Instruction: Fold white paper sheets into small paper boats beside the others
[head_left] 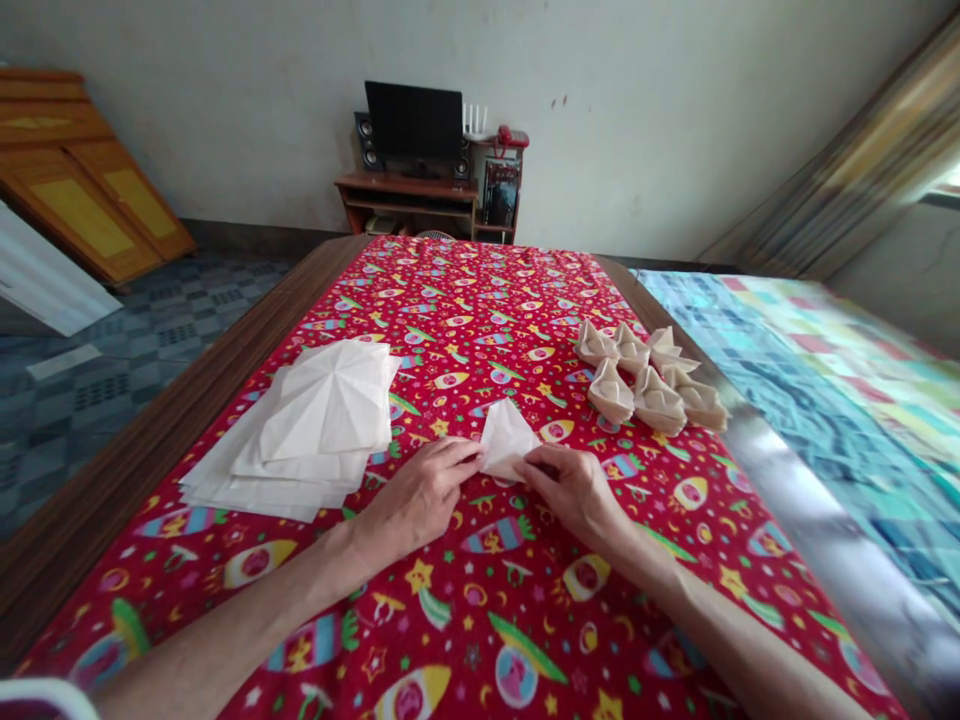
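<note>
A small piece of folded white paper (pixel 508 434) lies on the red patterned cloth between my hands, its pointed end facing away from me. My left hand (pixel 431 485) pinches the paper's left edge, fingers together. The right corner is gripped between the thumb and fingers of my right hand (pixel 574 482). To the left rests a stack of creased cream paper sheets (pixel 322 410), the top one marked with fold lines that fan out from a point. Several folded paper pieces (pixel 658 400), boat-like with pointed tips, are grouped in stacks to the right.
The red cloth (pixel 480 560) covers most of a wooden table (pixel 247 350). A bed (pixel 825 400) with a patterned cover adjoins on the right. Against the wall is a desk (pixel 409 190) with a monitor (pixel 416 125). A wooden cabinet (pixel 82 180) stands far left.
</note>
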